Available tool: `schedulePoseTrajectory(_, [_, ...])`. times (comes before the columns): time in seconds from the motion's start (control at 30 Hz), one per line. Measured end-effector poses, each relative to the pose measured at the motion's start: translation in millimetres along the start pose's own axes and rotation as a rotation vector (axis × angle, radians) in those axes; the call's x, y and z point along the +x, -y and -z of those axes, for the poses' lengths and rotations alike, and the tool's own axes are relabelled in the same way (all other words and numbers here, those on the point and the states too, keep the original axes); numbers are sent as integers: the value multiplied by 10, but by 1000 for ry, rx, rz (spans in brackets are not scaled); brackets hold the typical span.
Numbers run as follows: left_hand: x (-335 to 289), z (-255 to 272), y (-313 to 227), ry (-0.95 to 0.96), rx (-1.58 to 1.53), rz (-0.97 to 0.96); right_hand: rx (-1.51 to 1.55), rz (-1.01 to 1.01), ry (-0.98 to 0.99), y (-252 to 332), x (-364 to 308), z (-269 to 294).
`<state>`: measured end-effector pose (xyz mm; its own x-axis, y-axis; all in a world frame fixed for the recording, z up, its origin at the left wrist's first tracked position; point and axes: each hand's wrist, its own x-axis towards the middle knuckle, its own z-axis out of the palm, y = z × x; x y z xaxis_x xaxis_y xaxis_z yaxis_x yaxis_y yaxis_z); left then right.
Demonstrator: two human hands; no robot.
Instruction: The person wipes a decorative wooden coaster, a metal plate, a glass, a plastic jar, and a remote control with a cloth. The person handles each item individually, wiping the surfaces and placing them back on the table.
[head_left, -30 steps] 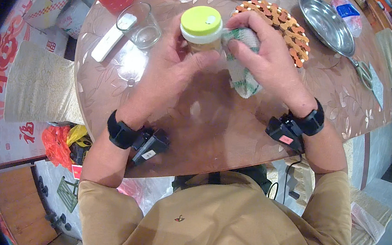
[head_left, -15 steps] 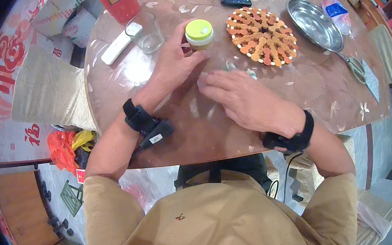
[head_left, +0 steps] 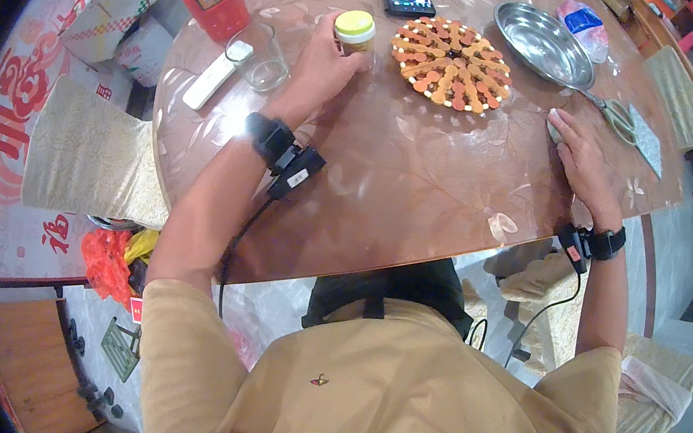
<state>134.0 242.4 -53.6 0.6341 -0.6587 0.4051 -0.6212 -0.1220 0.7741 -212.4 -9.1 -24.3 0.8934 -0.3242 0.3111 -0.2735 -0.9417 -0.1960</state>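
Left of the orange mat point(head_left: 451, 65), the left hand point(head_left: 324, 62), fingers clamped round the jar point(head_left: 356, 38), likely steadied it; rightward, the right hand point(head_left: 586, 164) covered a pale cloth point(head_left: 553, 132), its grip unclear.

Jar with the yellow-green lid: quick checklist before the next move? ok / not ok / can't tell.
1. Jar held: ok, left hand grips it.
2. Lid on: ok.
3. Lid tightness: cannot tell.
4. Jar apart from orange mat: ok, gap visible.
5. Glass clear of left forearm: cannot tell, very close.
6. Right hand free: not ok, covering a pale cloth.
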Motion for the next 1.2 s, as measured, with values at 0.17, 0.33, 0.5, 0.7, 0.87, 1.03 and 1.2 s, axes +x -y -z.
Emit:
schedulePoseTrajectory(0.17, [86,-75,-37,-112,221,-3,-54,120,74,480,-22,-43])
schedulePoseTrajectory(0.33, [64,-56,-6,-109,275,9,25,357,165,1287,-48,-162])
schedulePoseTrajectory(0.5, [-206,60,-349,-156,287,-236,93,524,238,1789,20,-289])
schedulePoseTrajectory(0.7, [-635,679,-789,-207,474,-469,176,715,244,2095,413,-525])
schedulePoseTrajectory(0.87, [-653,1043,-341,-304,539,-334,327,743,279,2254,823,-702])
schedulePoseTrajectory(1.03, [-589,946,-178,-286,350,-87,500,696,240,2158,1017,-846])
schedulePoseTrajectory(1.2, [-537,967,-72,-351,346,-36,816,581,278,2046,1086,-679])
